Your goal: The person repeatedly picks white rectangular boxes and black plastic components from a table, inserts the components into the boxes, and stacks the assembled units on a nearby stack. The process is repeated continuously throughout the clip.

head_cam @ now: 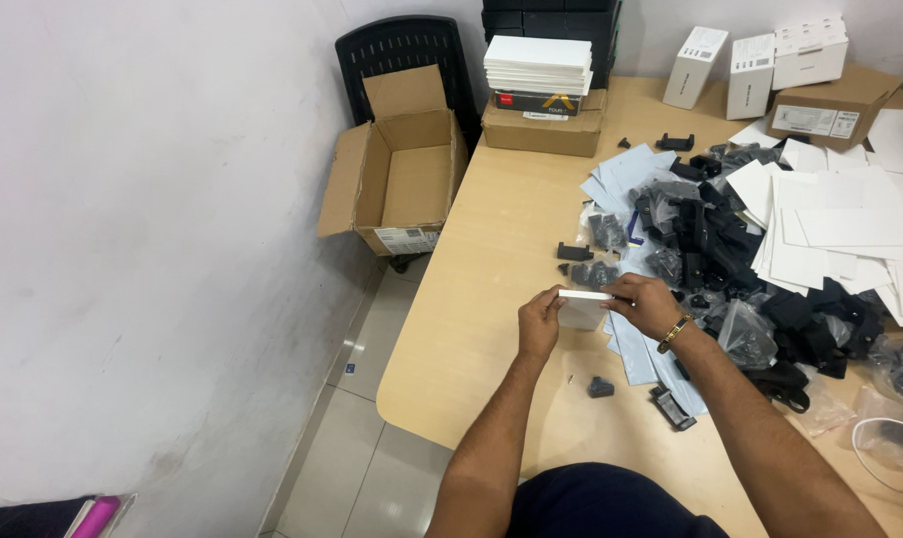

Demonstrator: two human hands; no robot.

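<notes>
Packing workroom: cartons (396, 174), bagged parts (710, 239)

**Boxes and labels around the table**

An open brown carton (396, 169) with a white label sits on a black chair off the table's far left corner. On the far edge: a closed brown box (541, 130) under stacked white boxes (538, 65), three upright white boxes (755, 65), and a labelled brown carton (830, 110).

White box (583, 307): lower part is hiding behind left hand (539, 324) and right hand (650, 304), contents not showing. Clear plastic container (895, 448) and pink object (95, 516) are running off the frame edges. Black parts pile (715, 244) is blurring together, single pieces too small to tell.
</notes>
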